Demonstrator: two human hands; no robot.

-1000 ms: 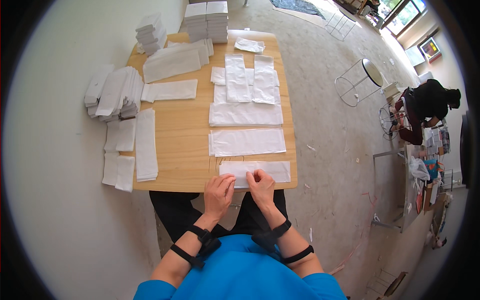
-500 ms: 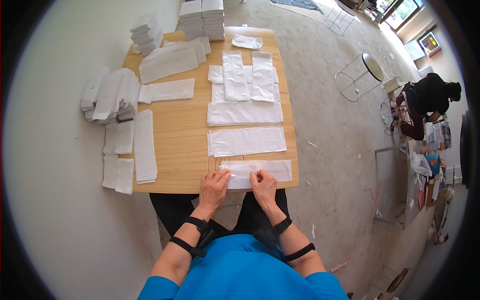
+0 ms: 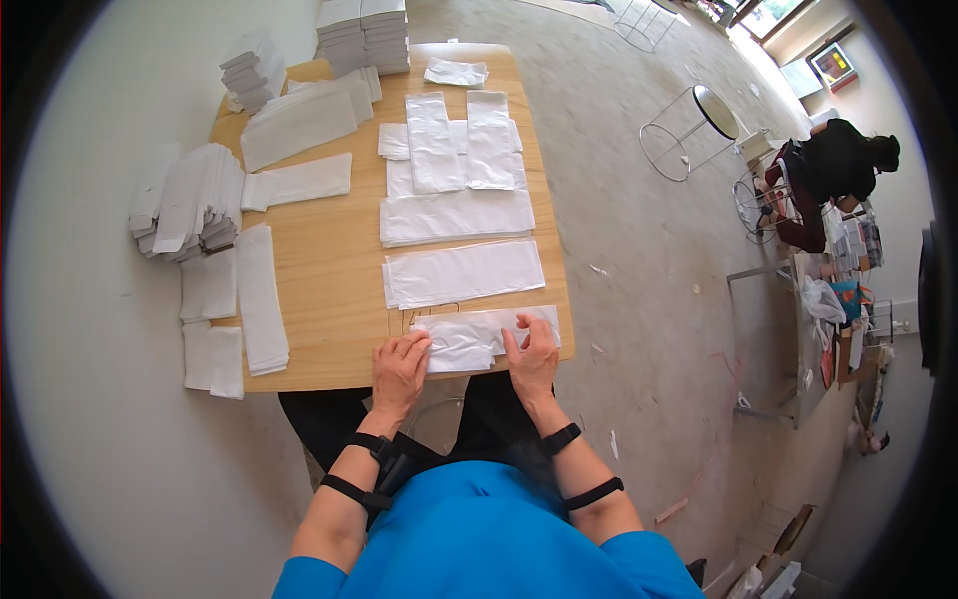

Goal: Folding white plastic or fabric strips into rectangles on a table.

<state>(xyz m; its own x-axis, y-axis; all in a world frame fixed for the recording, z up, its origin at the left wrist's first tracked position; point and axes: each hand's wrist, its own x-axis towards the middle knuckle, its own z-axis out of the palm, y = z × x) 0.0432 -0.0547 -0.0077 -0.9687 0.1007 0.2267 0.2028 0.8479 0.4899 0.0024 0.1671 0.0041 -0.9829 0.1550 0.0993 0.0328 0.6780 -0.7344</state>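
Note:
A thin white sheet lies along the table's near edge, creased in its left and middle part. Its near side shows a step by my right hand, and whether this is a fold or a second layer I cannot tell. My left hand has its fingers bent together over the sheet's left end, holding it. On the right, my right hand is raised slightly at the sheet, thumb and index finger apart, nothing between them. Just beyond lies a neat stack of white sheets, with more overlapping white sheets farther back.
White flat cartons are piled at the wooden table's left edge. Folded white pieces and a long strip stack lie nearer. Box stacks stand at the back. Right, a round stool and a seated person beside another table.
My right hand has gone from a pinch on the sheet to spread fingers, shifting toward its right end. The sheet is now more creased. The whole view has shifted slightly.

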